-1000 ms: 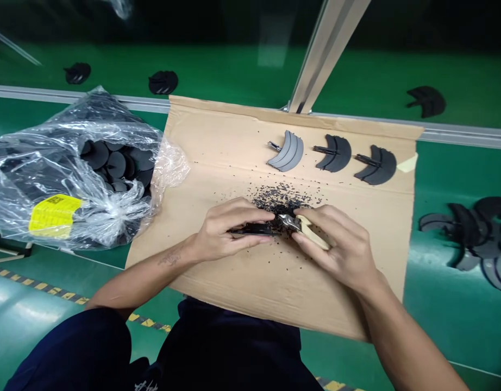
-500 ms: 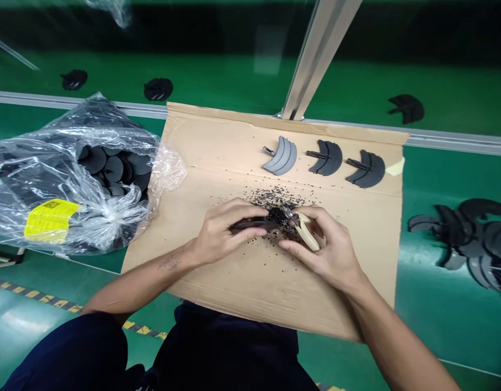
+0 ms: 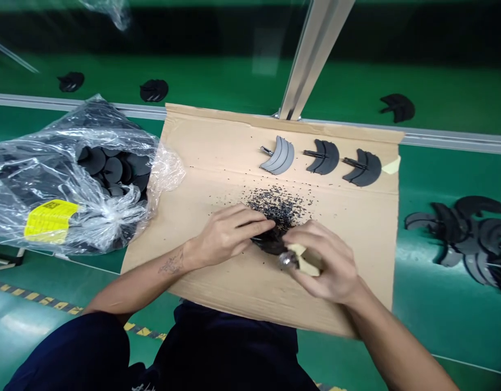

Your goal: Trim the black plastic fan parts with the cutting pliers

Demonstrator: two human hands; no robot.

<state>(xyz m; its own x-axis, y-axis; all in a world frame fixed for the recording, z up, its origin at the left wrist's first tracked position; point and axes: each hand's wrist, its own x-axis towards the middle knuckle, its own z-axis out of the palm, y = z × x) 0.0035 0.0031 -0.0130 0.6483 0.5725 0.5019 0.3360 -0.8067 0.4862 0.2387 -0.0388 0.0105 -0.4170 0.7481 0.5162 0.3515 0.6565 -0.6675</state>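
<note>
My left hand (image 3: 224, 233) is closed on a dark, curved plastic part (image 3: 269, 243), held low over the cardboard sheet (image 3: 210, 288). In my right hand (image 3: 332, 263) are cutting pliers with cream handles (image 3: 307, 266); the metal head points left, blurred, beside the part's near edge. My right fingertips reach close to the part; whether they touch it I cannot tell. Small black scraps (image 3: 277, 203) lie scattered on the cardboard just beyond both hands.
One grey curved piece (image 3: 281, 156) and two black ones (image 3: 324, 157) lie along the cardboard's far side. A clear plastic bag (image 3: 124, 217) of black discs stands left. More curved pieces (image 3: 458, 231) are heaped right. A metal post (image 3: 311, 60) rises behind.
The pliers have swung away from the scraps toward me, and their head now points left. My left hand has tilted the plastic part and shifted it slightly right and nearer.
</note>
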